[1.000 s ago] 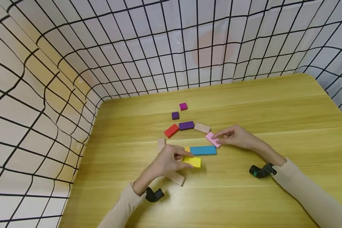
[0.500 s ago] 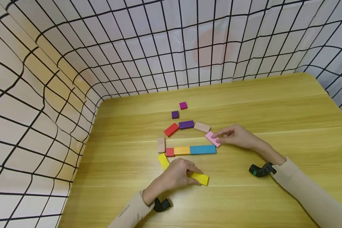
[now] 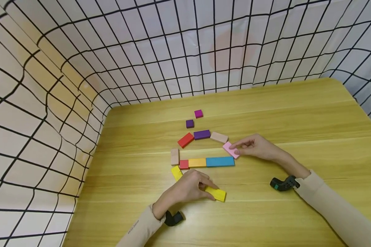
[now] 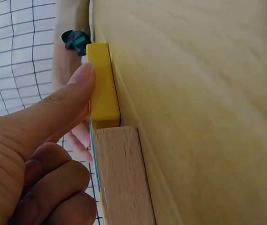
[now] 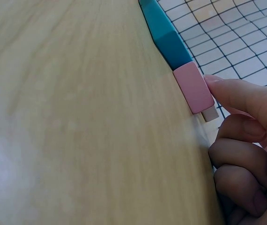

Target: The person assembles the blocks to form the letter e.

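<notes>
My left hand [image 3: 190,187] pinches a yellow block [image 3: 217,194] between thumb and fingers, low on the table. In the left wrist view that yellow block [image 4: 104,86] lies end to end with a plain wooden block [image 4: 126,176], which my hand hides in the head view. My right hand [image 3: 258,148] pinches a pink block [image 3: 230,150] with thumb and fingertips. The pink block's lower end sits by the right end of a blue block [image 3: 220,162]. A natural wood block [image 3: 219,137] is at its upper end.
A red block [image 3: 186,140], a purple block [image 3: 202,134], another wooden block [image 3: 175,156] and a second yellow block [image 3: 177,173] form a curve. Inside it, an orange block [image 3: 197,163] and a small red block [image 3: 183,164] line up with the blue one. Purple [image 3: 190,124] and magenta cubes [image 3: 198,114] lie behind.
My left hand has carried the yellow block towards the table's near side and slightly right, down beside the wooden block. Over the last half second it has hardly moved. My right hand stays on the pink block.
</notes>
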